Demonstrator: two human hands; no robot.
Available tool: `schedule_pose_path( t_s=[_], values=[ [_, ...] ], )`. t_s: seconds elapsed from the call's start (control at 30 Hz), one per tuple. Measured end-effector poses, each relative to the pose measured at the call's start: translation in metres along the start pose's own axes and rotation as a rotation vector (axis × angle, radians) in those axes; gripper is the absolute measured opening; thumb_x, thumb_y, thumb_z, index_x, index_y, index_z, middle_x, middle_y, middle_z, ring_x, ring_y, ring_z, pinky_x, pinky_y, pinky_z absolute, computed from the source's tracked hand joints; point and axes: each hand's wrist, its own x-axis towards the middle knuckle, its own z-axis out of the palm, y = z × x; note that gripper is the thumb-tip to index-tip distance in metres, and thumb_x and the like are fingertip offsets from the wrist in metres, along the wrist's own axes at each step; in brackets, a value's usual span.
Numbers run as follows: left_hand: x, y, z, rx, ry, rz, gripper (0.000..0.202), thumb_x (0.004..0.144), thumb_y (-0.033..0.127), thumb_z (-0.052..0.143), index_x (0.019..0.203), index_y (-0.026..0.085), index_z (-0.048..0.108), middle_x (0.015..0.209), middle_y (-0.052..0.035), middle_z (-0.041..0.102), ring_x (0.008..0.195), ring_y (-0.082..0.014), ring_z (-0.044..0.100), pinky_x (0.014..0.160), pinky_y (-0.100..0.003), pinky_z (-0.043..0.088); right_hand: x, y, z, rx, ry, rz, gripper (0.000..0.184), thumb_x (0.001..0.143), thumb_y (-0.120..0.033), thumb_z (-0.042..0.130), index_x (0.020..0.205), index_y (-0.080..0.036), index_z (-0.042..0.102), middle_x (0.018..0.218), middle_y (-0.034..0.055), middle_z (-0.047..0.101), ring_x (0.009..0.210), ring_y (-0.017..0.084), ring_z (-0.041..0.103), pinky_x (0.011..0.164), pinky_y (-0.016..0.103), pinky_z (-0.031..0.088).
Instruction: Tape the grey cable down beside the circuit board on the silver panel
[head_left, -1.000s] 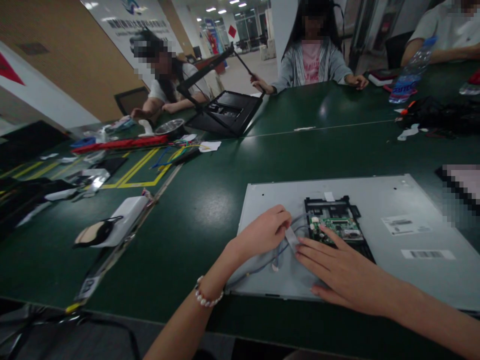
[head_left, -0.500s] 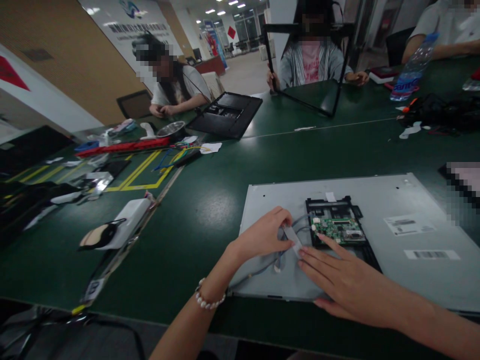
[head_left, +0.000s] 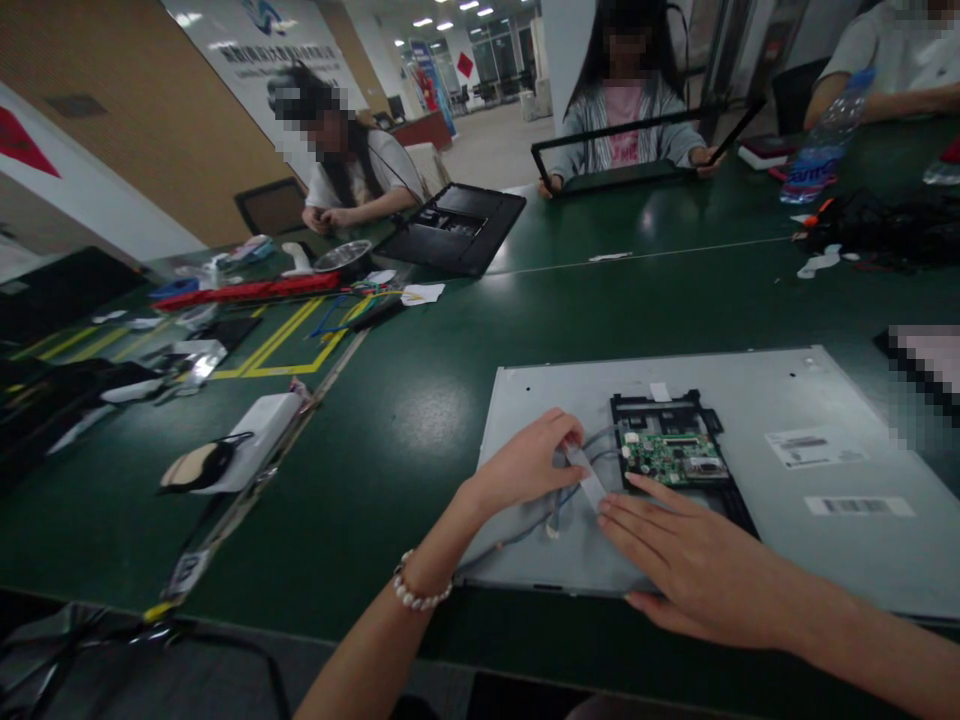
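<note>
A grey metal panel (head_left: 765,395) lies flat on the green table in front of me, with a green circuit board (head_left: 673,456) in a black frame at its middle. Blue-grey wires (head_left: 525,528) run from the board toward the panel's near left edge. My left hand (head_left: 525,465) pinches a strip of grey tape (head_left: 586,474) over the wires, fingers closed on it. My right hand (head_left: 694,555) lies flat and spread on the panel, fingertips touching the tape's lower end beside the board.
Across the table a person holds a black frame (head_left: 637,150) low over the tabletop; another sits by an open black casing (head_left: 457,225). A white box (head_left: 259,425), red bar (head_left: 247,290), metal bowl (head_left: 343,258), loose cables and a water bottle (head_left: 821,140) lie around.
My hands have barely shifted on the tape. The person opposite has swung the black frame from upright down to nearly flat over the table.
</note>
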Motion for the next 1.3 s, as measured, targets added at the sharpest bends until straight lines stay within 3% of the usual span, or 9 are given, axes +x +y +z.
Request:
schedule_pose_path(
  t_s=[0.17, 0.37, 0.67, 0.83, 0.97, 1.17, 1.3],
  values=[
    [0.001, 0.002, 0.000, 0.032, 0.010, -0.010, 0.025, 0.077, 0.028, 0.062, 0.099, 0.017, 0.056, 0.102, -0.0070, 0.055, 0.092, -0.0196, 0.054, 0.083, -0.033, 0.044, 0.011, 0.007, -0.006, 0.059, -0.049, 0.022, 0.045, 0.095, -0.042, 0.048, 0.127, -0.012, 0.058, 0.127, 0.0098, 0.064, 0.123, 0.020, 0.054, 0.118, 0.036, 0.024],
    [0.001, 0.004, 0.001, 0.041, 0.035, -0.003, 0.024, 0.077, 0.025, 0.064, 0.098, 0.017, 0.057, 0.100, -0.0063, 0.056, 0.092, -0.0196, 0.055, 0.082, -0.033, 0.045, 0.012, 0.006, -0.002, 0.039, -0.089, 0.025, 0.052, 0.095, -0.048, 0.046, 0.133, -0.013, 0.053, 0.138, 0.0153, 0.057, 0.130, 0.024, 0.049, 0.115, 0.039, 0.030],
    [0.004, -0.002, 0.003, 0.026, 0.045, 0.006, 0.014, 0.084, 0.014, 0.050, 0.095, 0.018, 0.056, 0.096, -0.0048, 0.057, 0.086, -0.0164, 0.057, 0.081, -0.032, 0.046, 0.005, -0.003, 0.008, -0.044, 0.002, 0.006, 0.043, 0.095, -0.037, 0.048, 0.129, -0.014, 0.058, 0.129, 0.0149, 0.064, 0.122, 0.022, 0.057, 0.112, 0.038, 0.034],
    [0.006, -0.007, 0.008, 0.064, 0.138, 0.018, 0.014, 0.086, 0.012, 0.044, 0.090, 0.018, 0.056, 0.092, -0.0045, 0.057, 0.083, -0.0161, 0.055, 0.078, -0.031, 0.046, 0.001, -0.006, 0.009, -0.065, 0.060, -0.016, 0.040, 0.094, -0.032, 0.050, 0.127, -0.012, 0.059, 0.124, 0.0128, 0.067, 0.118, 0.023, 0.060, 0.109, 0.038, 0.039],
    [0.008, -0.010, 0.008, 0.049, 0.143, 0.031, 0.014, 0.083, 0.010, 0.045, 0.088, 0.018, 0.056, 0.090, -0.0033, 0.056, 0.080, -0.0148, 0.054, 0.075, -0.029, 0.045, 0.001, -0.005, 0.007, -0.027, 0.090, -0.012, 0.038, 0.093, -0.025, 0.049, 0.126, -0.011, 0.059, 0.119, 0.0104, 0.070, 0.113, 0.021, 0.062, 0.110, 0.037, 0.040],
    [0.010, -0.005, 0.006, 0.060, 0.166, 0.041, 0.013, 0.086, 0.014, 0.045, 0.088, 0.018, 0.058, 0.089, -0.0031, 0.058, 0.079, -0.0145, 0.054, 0.074, -0.029, 0.045, -0.001, 0.009, -0.015, 0.063, 0.137, 0.052, 0.039, 0.093, -0.024, 0.048, 0.130, -0.014, 0.055, 0.116, 0.0077, 0.071, 0.110, 0.018, 0.063, 0.111, 0.041, 0.038],
    [0.009, 0.004, 0.004, 0.086, 0.234, 0.067, 0.014, 0.091, 0.017, 0.044, 0.089, 0.018, 0.058, 0.091, -0.0032, 0.059, 0.080, -0.0141, 0.055, 0.076, -0.030, 0.045, -0.019, 0.047, -0.044, -0.124, 0.200, 0.285, 0.039, 0.094, -0.028, 0.045, 0.130, -0.018, 0.056, 0.116, 0.0105, 0.070, 0.105, 0.026, 0.065, 0.102, 0.054, 0.044]
  ],
)
